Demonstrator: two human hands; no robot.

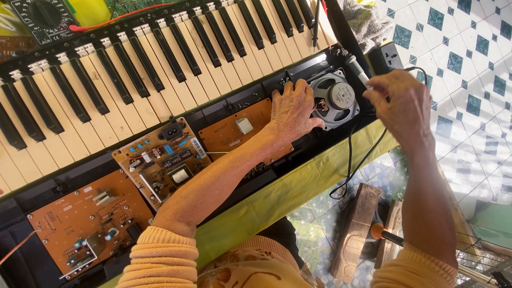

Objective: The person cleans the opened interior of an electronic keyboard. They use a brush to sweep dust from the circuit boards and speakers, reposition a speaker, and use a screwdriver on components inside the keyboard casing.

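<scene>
head view looks down on an opened electronic keyboard [160, 58] lying across a yellow-green cloth [277, 197], its circuit boards bared along the near edge. the left hand [292, 109] rests flat on the casing with fingers spread, its thumb touching the rim of the round speaker [335, 98] seated at the right end of the casing; it grips nothing, only presses down. the right hand [402, 104] hovers just right of the speaker, fingers curled narrow around a thin black cable [356, 165] that loops down over the cloth edge. whether the grey-handled tool [356, 69] beside the speaker is also in that hand, i cannot tell.

the speaker looks light but delicate: stiff metal frame, heavy magnet at the middle, soft cone and fine wire leads easily torn. best taken by the frame rim, clear of cone and terminals.

a brown power board [162, 160], a larger orange board [80, 221] and a multimeter [42, 18] lie well apart from the hands.
</scene>
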